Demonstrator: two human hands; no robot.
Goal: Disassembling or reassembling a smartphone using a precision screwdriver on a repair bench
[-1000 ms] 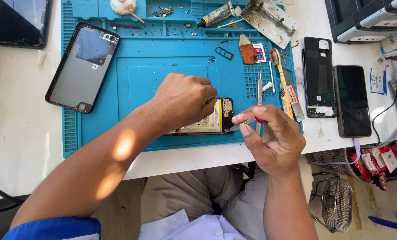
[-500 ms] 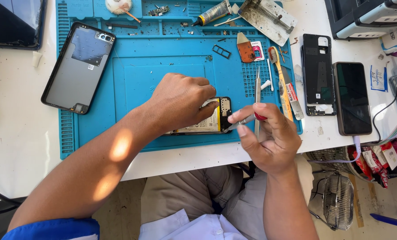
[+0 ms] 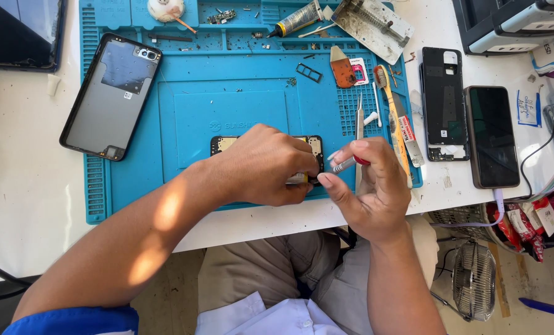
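The left hand [image 3: 267, 164] clamps the opened phone [image 3: 314, 149] flat on the mat [image 3: 227, 93], under its closed fingers, while the right hand [image 3: 370, 186] pinches a screwdriver [image 3: 346, 163] at its edge; light, rigid, fragile, best held by the frame

A blue silicone repair mat [image 3: 227, 105] covers the middle of the white desk [image 3: 22, 180]. On the mat's left lies a black phone back cover [image 3: 110, 96], inner side up. Along the mat's right edge lie steel tweezers [image 3: 359, 130] and a yellow-handled toothbrush [image 3: 393, 121], with a small glue tube [image 3: 297, 18] at the top. Right of the mat, a black phone frame [image 3: 443, 102] lies just beside a dark-screened phone [image 3: 491, 136].
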